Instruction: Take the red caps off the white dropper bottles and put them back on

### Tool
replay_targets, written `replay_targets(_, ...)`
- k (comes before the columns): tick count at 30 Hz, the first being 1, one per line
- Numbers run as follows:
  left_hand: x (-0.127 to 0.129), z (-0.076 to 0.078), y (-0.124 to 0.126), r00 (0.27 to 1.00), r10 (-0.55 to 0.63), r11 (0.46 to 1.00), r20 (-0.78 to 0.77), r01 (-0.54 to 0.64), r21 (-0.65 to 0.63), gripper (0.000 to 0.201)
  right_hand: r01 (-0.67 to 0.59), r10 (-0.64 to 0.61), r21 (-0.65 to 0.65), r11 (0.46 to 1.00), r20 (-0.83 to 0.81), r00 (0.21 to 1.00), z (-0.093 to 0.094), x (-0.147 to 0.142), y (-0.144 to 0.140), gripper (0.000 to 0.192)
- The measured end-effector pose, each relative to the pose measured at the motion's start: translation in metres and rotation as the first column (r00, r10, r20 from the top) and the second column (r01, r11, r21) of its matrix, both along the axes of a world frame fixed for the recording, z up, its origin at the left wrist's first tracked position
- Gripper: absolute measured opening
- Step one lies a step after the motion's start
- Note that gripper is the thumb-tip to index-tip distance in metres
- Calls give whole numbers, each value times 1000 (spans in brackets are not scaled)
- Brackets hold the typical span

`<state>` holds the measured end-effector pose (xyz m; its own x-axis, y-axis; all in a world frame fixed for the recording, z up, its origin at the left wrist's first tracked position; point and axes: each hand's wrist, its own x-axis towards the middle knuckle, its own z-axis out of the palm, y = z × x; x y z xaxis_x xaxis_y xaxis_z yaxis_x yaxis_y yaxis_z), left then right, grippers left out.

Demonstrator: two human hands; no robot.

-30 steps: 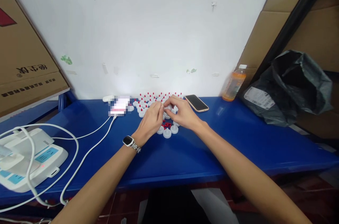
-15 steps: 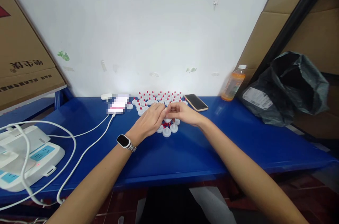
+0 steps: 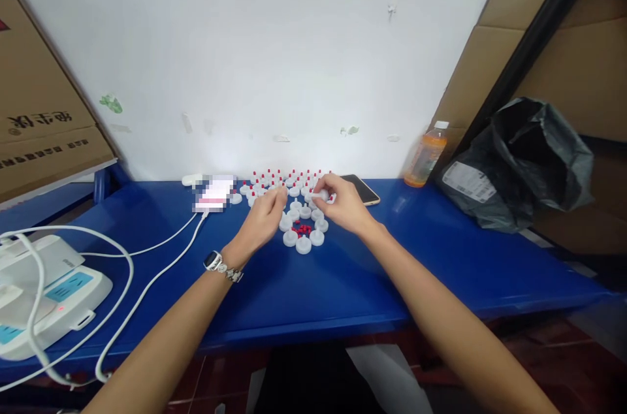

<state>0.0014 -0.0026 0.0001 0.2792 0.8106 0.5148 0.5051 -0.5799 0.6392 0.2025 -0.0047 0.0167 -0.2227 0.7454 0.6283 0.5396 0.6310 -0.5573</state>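
The right hand is pinching a small white cap between thumb and forefinger, lifting it just above the far rows of red-tipped caps on the blue worktop. The left hand is hovering with fingers curled, its grip apparently empty, beside the ring of plain caps penning loose red pieces within easy reach.

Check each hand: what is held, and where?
Right hand pinches a small white cap by its rim at the fingertips. Left hand: contents cannot be told.
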Motion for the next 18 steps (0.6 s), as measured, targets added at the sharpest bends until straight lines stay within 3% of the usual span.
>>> replay_targets(3, -3, -7, 2, 958, -129, 986, -256, 151, 69, 32, -36, 29, -110, 993, -70, 997, -3, 0, 3, 5)
replay_targets(7, -5, -11, 4, 928, -155, 981, -338, 185, 58, 25, 56, -60, -54, 997, -83, 995, -6, -2, 3, 9)
replay_targets(13, -19, -7, 12, 938, 20, 987, -345, 36, 154, 27, 75, -85, -147, 986, -57, 995, -7, -3, 22, 10)
replay_targets(18, -16, -11, 19, 849, 126, 983, -514, -38, 178, 44, 165, -134, -136, 977, 209, 969, 2, -18, 61, 14)
